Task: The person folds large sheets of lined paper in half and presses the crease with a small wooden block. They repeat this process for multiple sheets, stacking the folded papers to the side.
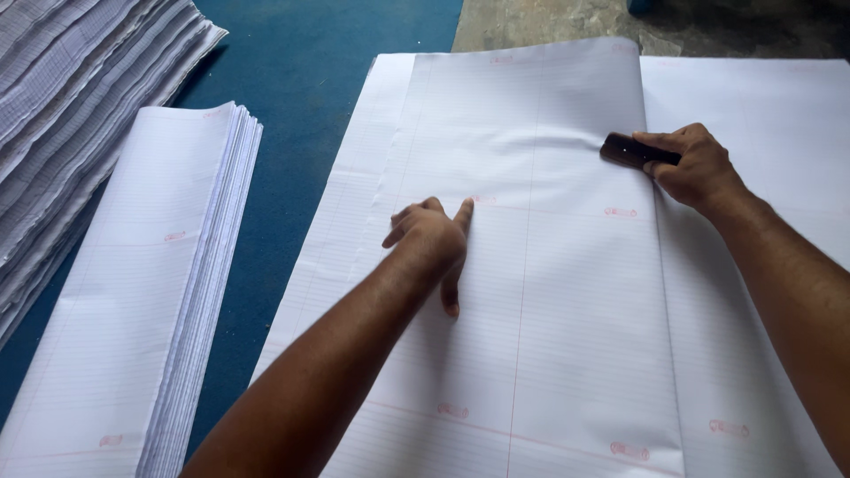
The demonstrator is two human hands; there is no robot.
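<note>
Folded ruled sheet (549, 265) at centre, fold edge toward 3 o'clock. Right hand (695, 168), fingers closed on dark creasing block (633, 150), at 2 o'clock. Left hand (429, 243) flat, fingers spread, empty. Best pressed firmly along fold, paper pinned. Folded stack (142, 292) at 9 o'clock.

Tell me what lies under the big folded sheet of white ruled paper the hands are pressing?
Under the folded white ruled sheet more large white ruled sheets show at its left and right edges. The left hand presses it; the right hand holds a dark block. How deep that pile goes is hidden.
</note>
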